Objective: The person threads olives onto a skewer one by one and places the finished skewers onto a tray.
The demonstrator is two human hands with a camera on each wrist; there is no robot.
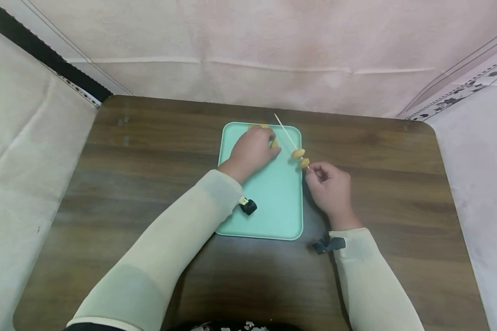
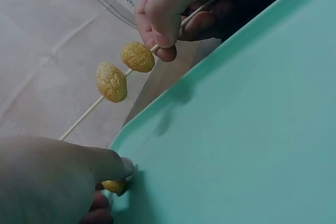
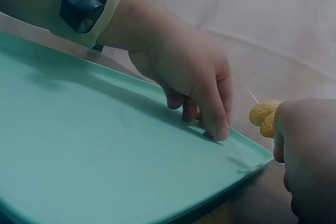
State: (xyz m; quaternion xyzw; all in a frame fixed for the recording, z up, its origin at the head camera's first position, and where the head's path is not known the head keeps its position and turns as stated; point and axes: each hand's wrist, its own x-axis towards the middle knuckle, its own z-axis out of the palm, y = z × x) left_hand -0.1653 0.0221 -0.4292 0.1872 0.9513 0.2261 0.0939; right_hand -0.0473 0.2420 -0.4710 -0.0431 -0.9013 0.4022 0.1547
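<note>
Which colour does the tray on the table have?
The tray is plain mint green; the head view shows it best.

At the right edge of the mint-green tray [image 1: 277,207], 2 golden-yellow balls [image 1: 298,153] share a pale cream stick [image 1: 286,130], and more yellow pieces [image 1: 264,126] show at the tray's far edge. The table [image 1: 141,161] is brown with darker wood-grain streaks; over its near edge reach 2 pale cream sleeves [image 1: 161,243] tinged green, with near-black wrist mounts [image 1: 248,207]. Past the far edge the cloth backdrop [image 1: 273,46] is off-white with a pinkish tint, a solid black band [image 1: 45,53] by the far left corner and a white strip [image 1: 459,96] of black floral motifs by the far right corner.
</note>
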